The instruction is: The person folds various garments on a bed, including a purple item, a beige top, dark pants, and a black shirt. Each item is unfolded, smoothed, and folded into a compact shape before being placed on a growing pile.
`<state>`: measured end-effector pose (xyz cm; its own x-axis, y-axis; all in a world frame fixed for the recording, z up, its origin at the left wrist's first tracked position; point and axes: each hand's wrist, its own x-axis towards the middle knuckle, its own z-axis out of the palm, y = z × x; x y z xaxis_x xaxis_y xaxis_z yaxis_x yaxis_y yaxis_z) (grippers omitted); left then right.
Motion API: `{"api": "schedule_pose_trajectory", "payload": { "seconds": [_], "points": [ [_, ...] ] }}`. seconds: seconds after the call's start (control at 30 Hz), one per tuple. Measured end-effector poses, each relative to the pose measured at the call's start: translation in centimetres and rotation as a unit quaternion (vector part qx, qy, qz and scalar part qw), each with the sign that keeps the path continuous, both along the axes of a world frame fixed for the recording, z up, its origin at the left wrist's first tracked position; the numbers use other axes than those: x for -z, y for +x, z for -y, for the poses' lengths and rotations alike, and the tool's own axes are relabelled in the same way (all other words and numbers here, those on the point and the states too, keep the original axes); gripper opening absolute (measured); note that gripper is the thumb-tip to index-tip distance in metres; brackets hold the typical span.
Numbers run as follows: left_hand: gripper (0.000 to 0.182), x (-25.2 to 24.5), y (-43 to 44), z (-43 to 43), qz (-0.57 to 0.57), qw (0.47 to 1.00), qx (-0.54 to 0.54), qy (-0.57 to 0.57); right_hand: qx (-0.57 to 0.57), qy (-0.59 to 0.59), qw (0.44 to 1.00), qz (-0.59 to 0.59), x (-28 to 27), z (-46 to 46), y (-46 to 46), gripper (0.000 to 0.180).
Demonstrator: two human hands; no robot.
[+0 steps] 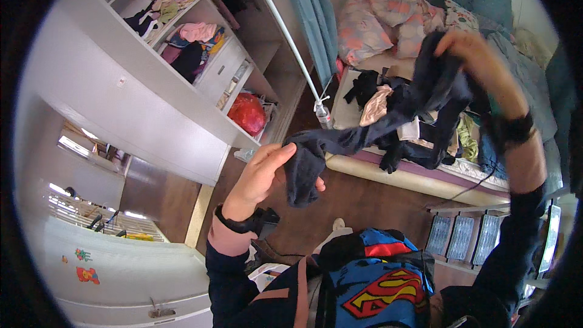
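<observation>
A long dark knitted garment (364,136) stretches through the air between my two hands. One end hangs from my left hand (268,175), whose thumb and fingers close on the cloth in front of my chest. My right hand (469,52), blurred, is raised higher over the bed and grips the other part, where more dark cloth hangs down. Behind the garment, a heap of clothes lies on the bed: a shiny beige piece (376,107), a green piece (467,136), blue denim (492,155) and several black items (362,86).
An open wardrobe with folded clothes (198,32) and a red bag (247,114) stands left of the bed (373,164). A white pole (284,32) rises from a plastic bottle (323,115). Patterned bedding (387,18) is piled at the back. A ladder-like rack (461,237) stands at right.
</observation>
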<state>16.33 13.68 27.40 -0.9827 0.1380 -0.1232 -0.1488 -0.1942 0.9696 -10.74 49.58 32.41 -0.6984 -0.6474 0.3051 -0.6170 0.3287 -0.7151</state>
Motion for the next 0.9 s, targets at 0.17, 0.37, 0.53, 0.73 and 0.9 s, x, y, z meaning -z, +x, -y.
{"api": "schedule_pose_trajectory", "payload": {
  "seconds": [0.17,0.37,0.53,0.73,0.9],
  "points": [
    [0.042,-2.1,0.1,-1.3,0.051,0.996,0.061,-0.039,-0.105,-0.08,0.98,-0.149,9.2,9.7,10.6,0.068],
    [0.018,-2.6,1.1,-2.9,0.033,0.974,0.004,-0.226,-0.231,-0.277,0.933,0.003,12.6,17.3,15.2,0.013],
    [0.011,-2.8,4.1,-2.1,-0.069,0.948,-0.1,-0.295,-0.264,-0.237,0.926,0.13,13.2,17.4,15.4,0.023],
    [0.018,-2.4,5.7,-2.9,-0.117,0.919,-0.112,-0.361,-0.295,-0.277,0.895,0.188,14.4,17.6,15.4,0.024],
    [0.015,-2.7,5.4,-4.3,-0.155,0.848,-0.175,-0.476,-0.291,-0.26,0.907,0.161,14.9,16.0,15.1,0.028]
  ]
}}
